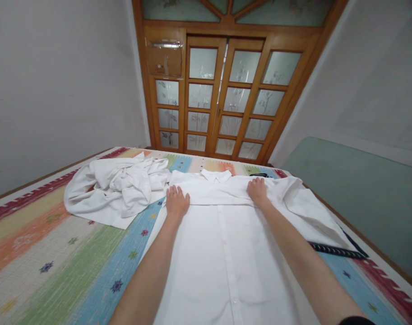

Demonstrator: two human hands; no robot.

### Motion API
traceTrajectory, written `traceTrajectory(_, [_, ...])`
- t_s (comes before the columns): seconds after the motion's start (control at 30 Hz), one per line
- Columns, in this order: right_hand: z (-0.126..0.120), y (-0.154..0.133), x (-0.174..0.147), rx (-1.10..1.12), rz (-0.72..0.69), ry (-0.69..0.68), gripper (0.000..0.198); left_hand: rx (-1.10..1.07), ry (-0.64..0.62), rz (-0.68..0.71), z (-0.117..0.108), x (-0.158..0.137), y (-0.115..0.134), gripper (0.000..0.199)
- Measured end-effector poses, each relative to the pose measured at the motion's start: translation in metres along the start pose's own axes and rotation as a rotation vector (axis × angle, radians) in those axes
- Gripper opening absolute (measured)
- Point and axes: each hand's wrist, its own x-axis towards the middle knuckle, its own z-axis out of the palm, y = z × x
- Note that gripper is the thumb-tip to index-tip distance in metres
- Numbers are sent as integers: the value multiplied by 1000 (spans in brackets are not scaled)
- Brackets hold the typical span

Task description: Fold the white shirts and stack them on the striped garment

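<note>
A white collared shirt (206, 253) lies spread out in front of me, its buttoned strip running down the middle and its collar (216, 175) at the far end. A straight edge crosses it below the collar. My left hand (177, 202) rests on the shirt's upper left part, fingers stretched out on the cloth. On the upper right part lies my right hand (258, 191), palm down, its fingers on the fabric. To the right, a white sleeve or loose cloth part (310, 212) spreads outward in folds.
A crumpled white garment (121, 189) lies at the left on the striped, patterned cover (57, 253). A dark strip with light marks (339, 250) shows under the white cloth at right. Beyond stand wooden glazed doors (219, 95). A pale green panel (358, 194) leans at the right wall.
</note>
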Motion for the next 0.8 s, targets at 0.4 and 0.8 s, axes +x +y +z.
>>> traceTrajectory(0.4, [-20,-114,-35,518,-435,-9,54,48,45,-45,-3,-12,16,52])
traceTrajectory(0.8, [-16,-76,-50,441,-277,-180,59,32,-142,110,-26,-34,-37,59])
